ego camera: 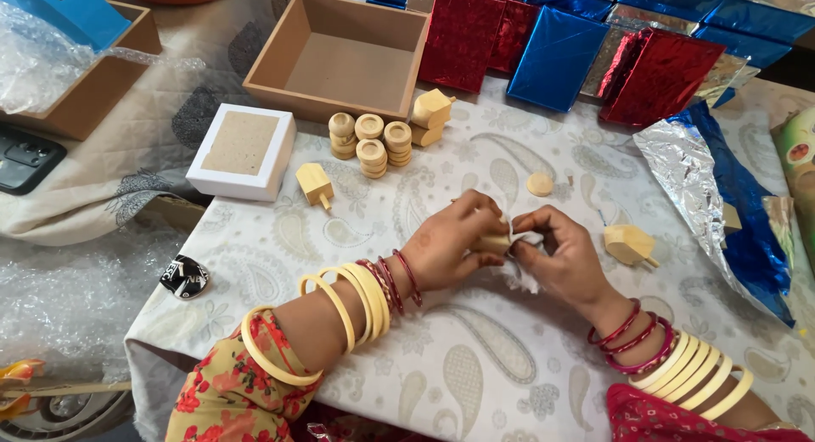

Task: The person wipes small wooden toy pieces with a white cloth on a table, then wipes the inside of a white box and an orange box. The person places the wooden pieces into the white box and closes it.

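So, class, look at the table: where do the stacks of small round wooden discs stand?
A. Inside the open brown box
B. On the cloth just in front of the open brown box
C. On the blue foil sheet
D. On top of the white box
B: the stacks of wooden discs stand on the patterned tablecloth, just in front of the open brown box, whose inside is bare.
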